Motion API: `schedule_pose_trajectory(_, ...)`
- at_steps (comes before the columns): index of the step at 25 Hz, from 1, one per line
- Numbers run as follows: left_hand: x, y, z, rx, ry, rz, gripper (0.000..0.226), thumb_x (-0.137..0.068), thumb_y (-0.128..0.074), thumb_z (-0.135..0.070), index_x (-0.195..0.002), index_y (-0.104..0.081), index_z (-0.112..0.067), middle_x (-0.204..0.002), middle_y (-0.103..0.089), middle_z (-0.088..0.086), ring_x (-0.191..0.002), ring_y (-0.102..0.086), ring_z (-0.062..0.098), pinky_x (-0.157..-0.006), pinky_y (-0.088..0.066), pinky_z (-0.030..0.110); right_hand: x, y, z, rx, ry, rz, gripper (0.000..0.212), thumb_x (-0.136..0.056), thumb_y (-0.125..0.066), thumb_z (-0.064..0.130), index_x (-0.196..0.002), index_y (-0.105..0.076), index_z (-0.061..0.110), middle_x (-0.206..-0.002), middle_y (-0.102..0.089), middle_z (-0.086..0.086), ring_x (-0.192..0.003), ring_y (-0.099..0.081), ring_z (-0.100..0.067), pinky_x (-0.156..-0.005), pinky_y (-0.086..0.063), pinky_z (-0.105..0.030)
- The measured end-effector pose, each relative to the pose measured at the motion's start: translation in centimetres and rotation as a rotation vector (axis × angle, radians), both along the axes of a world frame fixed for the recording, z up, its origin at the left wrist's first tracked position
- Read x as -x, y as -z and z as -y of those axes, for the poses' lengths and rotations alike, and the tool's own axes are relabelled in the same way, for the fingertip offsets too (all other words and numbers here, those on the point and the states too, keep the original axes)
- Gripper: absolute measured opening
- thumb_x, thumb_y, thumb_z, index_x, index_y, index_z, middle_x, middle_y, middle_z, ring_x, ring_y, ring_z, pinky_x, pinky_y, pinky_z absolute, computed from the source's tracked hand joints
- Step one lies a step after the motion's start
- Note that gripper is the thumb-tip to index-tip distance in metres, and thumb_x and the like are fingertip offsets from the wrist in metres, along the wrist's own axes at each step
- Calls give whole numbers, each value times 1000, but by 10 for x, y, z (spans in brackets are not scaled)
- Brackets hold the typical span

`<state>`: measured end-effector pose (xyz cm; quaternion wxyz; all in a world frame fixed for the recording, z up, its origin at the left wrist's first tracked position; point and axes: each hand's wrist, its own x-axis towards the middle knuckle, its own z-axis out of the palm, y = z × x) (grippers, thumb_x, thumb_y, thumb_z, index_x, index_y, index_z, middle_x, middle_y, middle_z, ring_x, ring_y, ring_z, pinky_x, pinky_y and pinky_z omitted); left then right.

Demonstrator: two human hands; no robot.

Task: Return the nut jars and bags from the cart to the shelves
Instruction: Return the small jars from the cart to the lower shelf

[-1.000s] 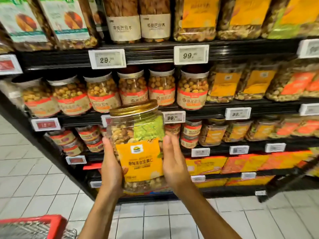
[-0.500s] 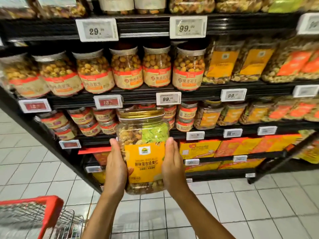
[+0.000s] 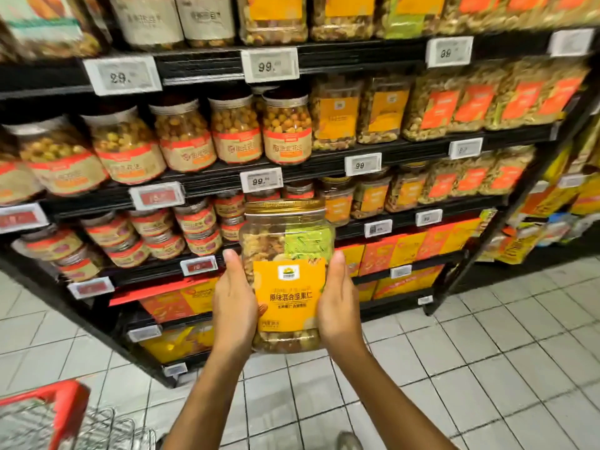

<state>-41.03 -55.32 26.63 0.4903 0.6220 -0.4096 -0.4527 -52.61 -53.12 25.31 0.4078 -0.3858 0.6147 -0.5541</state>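
Observation:
I hold a clear jar of mixed nuts with a gold lid and a yellow label upright in front of the shelves. My left hand grips its left side and my right hand grips its right side, thumbs pointing up. The jar hangs in the air before the lower shelf rows. Similar yellow-labelled jars stand on the third shelf just behind and to the right of it. The red cart shows at the bottom left corner.
The black shelving carries rows of red-labelled peanut jars on the left, orange-labelled nut packs on the right and boxes low down. White price tags line the shelf edges. The floor is pale tile.
The jar has sunk lower and shifted right in both hands, from the second shelf level down toward the third. The view has swung right along the shelving.

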Motion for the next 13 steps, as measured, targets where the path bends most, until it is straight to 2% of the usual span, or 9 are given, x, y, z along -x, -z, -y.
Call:
schedule_pose_trajectory(2,19,8,5,-9,17,5,70,-91,-18,-65,-73,-66,-18,-58,-68,0,-63,-66,21,-60,-49,28,17,6,2,-9,35,23,92,-68,-15,76,-134,-48,21,-131,-56,0,-125,-48,-16,-108,-36,-40)
schedule_pose_trajectory(4,45,19,19,-48,-9,-4,66,-91,-18,-64,-77,-66,-21,-60,-70,-1,-66,-68,17,-58,-49,28,41,17,13,12,66,33,90,-70,-17,78,-133,-49,21,-127,-57,1,-124,-49,-18,-108,-36,-40)
schedule_pose_trajectory(7,93,34,50,-106,-83,-34,59,-93,-20,-63,-74,-62,-26,-72,-68,-4,-80,-65,19,-73,-50,34,86,32,46,6,39,-9,92,-70,-16,83,-126,-53,20,-120,-62,-4,-117,-54,-20,-102,-41,-45)
schedule_pose_trajectory(10,137,52,89,-148,-141,-69,63,-93,-20,-63,-84,-67,-22,-79,-66,-5,-87,-63,21,-86,-49,38,130,49,91,15,14,-57,70,-80,-17,73,-114,-56,27,-103,-66,2,-101,-60,-12,-96,-46,-42)
schedule_pose_trajectory(11,151,61,103,-150,-161,-74,64,-93,-19,-63,-85,-67,-21,-81,-67,-3,-91,-63,24,-90,-49,40,143,57,107,22,-1,-63,70,-83,-17,70,-118,-56,24,-103,-66,2,-100,-60,-13,-96,-46,-41)
schedule_pose_trajectory(13,172,80,124,-134,-205,-85,59,-93,-20,-63,-72,-59,-24,-78,-65,-4,-89,-63,24,-93,-48,42,164,78,132,11,-22,-55,80,-80,-16,73,-127,-52,20,-108,-65,2,-103,-58,-13,-98,-44,-35)
